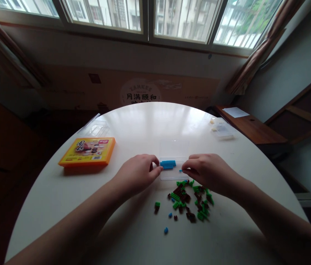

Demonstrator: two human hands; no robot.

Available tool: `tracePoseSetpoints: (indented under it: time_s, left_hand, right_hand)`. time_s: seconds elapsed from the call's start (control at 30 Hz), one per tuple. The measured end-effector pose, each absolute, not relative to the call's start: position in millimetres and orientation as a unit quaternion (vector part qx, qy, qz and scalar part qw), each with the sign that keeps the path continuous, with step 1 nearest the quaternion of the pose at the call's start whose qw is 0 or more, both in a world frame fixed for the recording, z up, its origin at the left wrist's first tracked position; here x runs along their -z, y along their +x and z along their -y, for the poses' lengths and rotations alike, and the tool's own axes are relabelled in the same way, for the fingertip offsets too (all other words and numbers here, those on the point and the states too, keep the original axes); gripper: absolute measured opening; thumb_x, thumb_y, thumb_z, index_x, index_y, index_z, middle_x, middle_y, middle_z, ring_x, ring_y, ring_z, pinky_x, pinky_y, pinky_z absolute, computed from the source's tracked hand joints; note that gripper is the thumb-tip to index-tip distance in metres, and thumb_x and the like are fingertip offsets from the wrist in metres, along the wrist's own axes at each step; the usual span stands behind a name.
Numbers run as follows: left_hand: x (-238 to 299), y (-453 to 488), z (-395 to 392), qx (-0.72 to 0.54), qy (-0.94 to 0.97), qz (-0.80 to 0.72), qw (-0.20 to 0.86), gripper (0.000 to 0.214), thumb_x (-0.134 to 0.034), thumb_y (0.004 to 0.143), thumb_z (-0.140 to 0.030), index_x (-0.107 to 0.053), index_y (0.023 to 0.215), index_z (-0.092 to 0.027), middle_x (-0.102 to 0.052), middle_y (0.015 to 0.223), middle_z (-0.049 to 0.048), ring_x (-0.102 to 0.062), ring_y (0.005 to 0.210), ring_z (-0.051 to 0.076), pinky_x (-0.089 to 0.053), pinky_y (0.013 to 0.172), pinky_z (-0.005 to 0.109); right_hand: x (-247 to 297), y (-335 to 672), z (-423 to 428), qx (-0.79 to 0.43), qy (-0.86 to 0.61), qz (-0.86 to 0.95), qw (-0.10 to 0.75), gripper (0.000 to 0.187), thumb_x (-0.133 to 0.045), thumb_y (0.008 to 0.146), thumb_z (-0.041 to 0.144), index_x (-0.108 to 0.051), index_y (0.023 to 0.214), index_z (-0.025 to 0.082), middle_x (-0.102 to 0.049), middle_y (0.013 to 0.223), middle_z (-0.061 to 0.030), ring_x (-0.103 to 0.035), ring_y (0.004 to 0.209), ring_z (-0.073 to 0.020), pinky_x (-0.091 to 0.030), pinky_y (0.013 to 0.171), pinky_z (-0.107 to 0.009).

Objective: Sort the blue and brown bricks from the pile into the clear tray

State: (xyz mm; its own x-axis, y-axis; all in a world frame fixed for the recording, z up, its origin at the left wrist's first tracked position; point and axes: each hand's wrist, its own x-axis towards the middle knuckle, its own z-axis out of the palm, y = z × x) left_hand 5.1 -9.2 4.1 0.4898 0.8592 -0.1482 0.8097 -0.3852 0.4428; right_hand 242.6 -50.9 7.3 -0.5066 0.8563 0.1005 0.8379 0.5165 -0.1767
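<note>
A clear plastic baseplate (172, 175) lies on the round white table (144, 125), with a strip of small blue bricks (168, 164) built on it. My left hand (137, 173) is curled, its fingertips pinched against the left end of that blue strip. My right hand (206, 171) is curled too and pinches a tiny blue brick (181, 170) just right of the strip. In front of my hands lies a loose pile of small green and brown bricks (190, 200), with a few stray blue ones (166, 230) nearer to me.
An orange box (88, 151) lies at the left of the table. Clear plastic packaging (96, 129) sits behind it, and a small clear container (221, 130) at the right rim. A wooden bench with a paper (235, 112) stands beyond, under the windows.
</note>
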Motion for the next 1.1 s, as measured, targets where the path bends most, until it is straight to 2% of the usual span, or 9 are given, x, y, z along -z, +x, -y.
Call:
tracePoseSetpoints:
  time_s: [0.23,0.5,0.67,1.1]
  left_hand:
    - [-2.9,4.6,9.7,-0.056,0.83,-0.501,0.236,0.038,-0.049,0.086,-0.051,-0.071,0.1,-0.023,-0.072,0.096,0.0075,-0.065,0.089,0.026,-0.047,0.066,0.031]
    - [1.3,4.2,9.4,-0.057,0.829,-0.504,0.236,0.036,-0.051,0.086,-0.051,-0.071,0.1,-0.024,-0.072,0.101,0.0067,-0.065,0.09,0.027,-0.048,0.069,0.033]
    - [1.7,4.0,8.8,-0.06,0.83,-0.499,0.241,0.037,-0.05,0.086,-0.052,-0.071,0.1,-0.024,-0.072,0.1,0.0064,-0.065,0.09,0.027,-0.048,0.068,0.033]
    - [0.9,4.3,8.1,-0.05,0.828,-0.504,0.24,0.038,-0.049,0.086,-0.052,-0.071,0.101,-0.025,-0.072,0.101,0.0059,-0.065,0.091,0.026,-0.048,0.07,0.032]
  right_hand:
    - [-7.9,237.3,44.7,-0.049,-0.486,0.871,0.042,0.015,-0.059,0.089,0.024,-0.074,0.087,0.025,-0.071,0.081,0.0004,-0.062,0.068,-0.0136,-0.036,0.058,-0.024]
    - [-6.8,235.9,41.8,-0.061,-0.497,0.864,0.048,0.014,-0.061,0.086,0.022,-0.074,0.083,0.027,-0.071,0.079,0.0012,-0.06,0.065,-0.0131,-0.037,0.058,-0.024]
    - [-7.9,238.0,42.8,-0.069,-0.509,0.855,0.073,0.018,-0.059,0.086,0.021,-0.074,0.092,0.029,-0.073,0.086,0.0019,-0.063,0.071,-0.0136,-0.039,0.061,-0.024]
    - [-7.6,238.8,39.9,-0.081,-0.543,0.835,0.026,0.015,-0.061,0.086,0.034,-0.075,0.084,0.029,-0.072,0.078,0.0021,-0.062,0.068,-0.0155,-0.037,0.059,-0.027]
